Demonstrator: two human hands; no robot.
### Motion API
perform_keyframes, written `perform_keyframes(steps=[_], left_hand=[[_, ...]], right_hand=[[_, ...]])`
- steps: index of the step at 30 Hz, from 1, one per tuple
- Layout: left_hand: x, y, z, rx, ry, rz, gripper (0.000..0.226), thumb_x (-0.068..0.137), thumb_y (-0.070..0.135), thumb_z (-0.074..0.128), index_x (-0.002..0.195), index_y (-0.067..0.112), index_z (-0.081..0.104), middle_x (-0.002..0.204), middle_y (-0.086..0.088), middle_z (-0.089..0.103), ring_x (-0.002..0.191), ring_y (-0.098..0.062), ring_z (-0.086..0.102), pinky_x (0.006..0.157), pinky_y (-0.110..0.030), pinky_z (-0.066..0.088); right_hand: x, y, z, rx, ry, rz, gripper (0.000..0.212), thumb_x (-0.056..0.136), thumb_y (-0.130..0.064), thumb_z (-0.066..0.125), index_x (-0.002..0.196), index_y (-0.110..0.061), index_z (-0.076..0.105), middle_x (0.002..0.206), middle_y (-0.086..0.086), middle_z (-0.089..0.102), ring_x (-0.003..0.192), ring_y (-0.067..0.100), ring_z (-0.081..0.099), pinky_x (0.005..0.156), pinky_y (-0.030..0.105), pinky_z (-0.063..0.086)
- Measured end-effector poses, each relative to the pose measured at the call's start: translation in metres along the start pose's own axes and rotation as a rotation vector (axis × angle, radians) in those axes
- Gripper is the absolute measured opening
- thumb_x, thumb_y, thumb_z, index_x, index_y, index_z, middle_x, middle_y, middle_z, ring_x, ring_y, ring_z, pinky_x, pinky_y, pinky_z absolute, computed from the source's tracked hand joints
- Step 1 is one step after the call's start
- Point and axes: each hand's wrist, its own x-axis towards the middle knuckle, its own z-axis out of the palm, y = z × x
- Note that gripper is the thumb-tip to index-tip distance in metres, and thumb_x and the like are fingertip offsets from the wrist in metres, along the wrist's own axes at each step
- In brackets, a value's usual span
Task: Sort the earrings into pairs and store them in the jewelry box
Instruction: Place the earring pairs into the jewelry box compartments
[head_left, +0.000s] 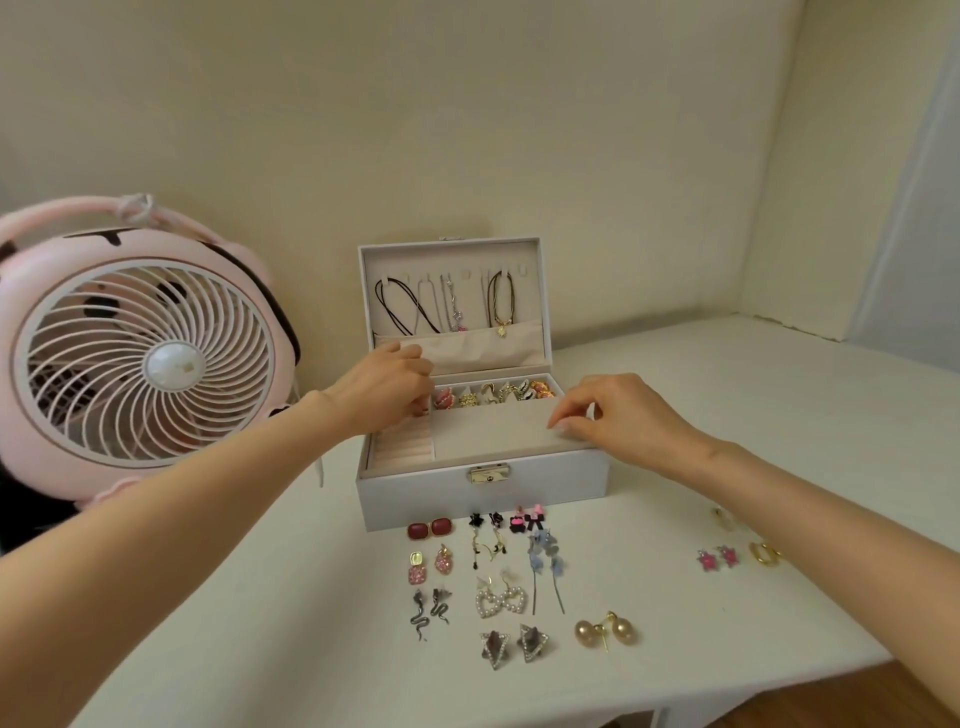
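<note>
A white jewelry box (415, 493) stands open on the table, with necklaces hanging inside its lid (524, 260). Its beige inner tray (488, 431) has a back row filled with rings and earrings. My left hand (379, 395) curls its fingers over the tray's left side. My right hand (618, 410) pinches the tray's front right corner. Earrings lie paired in front of the box: red squares (430, 529), snakes (430, 610), pearl hearts (500, 600), triangles (514, 644) and gold balls (605, 631). Pink stars (718, 558) and gold hoops (763, 553) lie to the right.
A pink desk fan (140, 358) stands at the left, close to the box and my left forearm. The white table (779, 415) meets the wall behind the box. Its front edge runs at the lower right, with wooden floor below.
</note>
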Motion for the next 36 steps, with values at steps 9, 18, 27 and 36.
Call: perform_keyframes(steps=[9, 18, 27, 36], left_hand=[[0.004, -0.002, 0.000, -0.237, -0.116, -0.349, 0.008, 0.083, 0.020, 0.064, 0.089, 0.019, 0.069, 0.096, 0.003, 0.066, 0.101, -0.019, 0.049, 0.076, -0.027, 0.028], [-0.004, 0.032, -0.035, -0.264, 0.254, -0.322, 0.016, 0.088, 0.012, 0.057, 0.103, 0.014, 0.065, 0.095, -0.001, 0.067, 0.089, -0.021, 0.051, 0.070, -0.027, 0.029], [-0.001, 0.130, -0.047, -0.477, 0.246, -0.127, 0.018, 0.083, 0.030, 0.066, 0.093, 0.016, 0.064, 0.095, 0.001, 0.059, 0.089, -0.017, 0.050, 0.075, -0.027, 0.039], [0.036, 0.193, -0.063, -0.641, 0.212, -0.069, 0.024, 0.084, 0.039, 0.062, 0.092, 0.017, 0.059, 0.093, 0.004, 0.064, 0.087, -0.015, 0.049, 0.073, -0.026, 0.036]], right_hand=[[-0.003, 0.003, -0.004, 0.010, -0.006, 0.003, 0.009, 0.084, -0.021, 0.066, 0.086, -0.025, 0.074, 0.078, -0.015, 0.060, 0.064, -0.002, 0.046, 0.077, 0.030, 0.044], [-0.021, 0.014, -0.020, -0.058, -0.020, 0.002, 0.013, 0.084, -0.021, 0.064, 0.086, -0.029, 0.073, 0.082, -0.013, 0.061, 0.065, 0.000, 0.046, 0.069, 0.024, 0.039], [-0.080, 0.041, -0.033, -0.235, -0.194, 0.009, 0.012, 0.085, -0.029, 0.064, 0.091, -0.039, 0.070, 0.085, -0.017, 0.056, 0.070, -0.005, 0.043, 0.063, 0.011, 0.030], [-0.111, 0.062, -0.049, -0.262, -0.238, 0.087, 0.014, 0.081, -0.033, 0.068, 0.092, -0.041, 0.067, 0.089, -0.017, 0.058, 0.077, -0.004, 0.045, 0.066, 0.014, 0.032]])
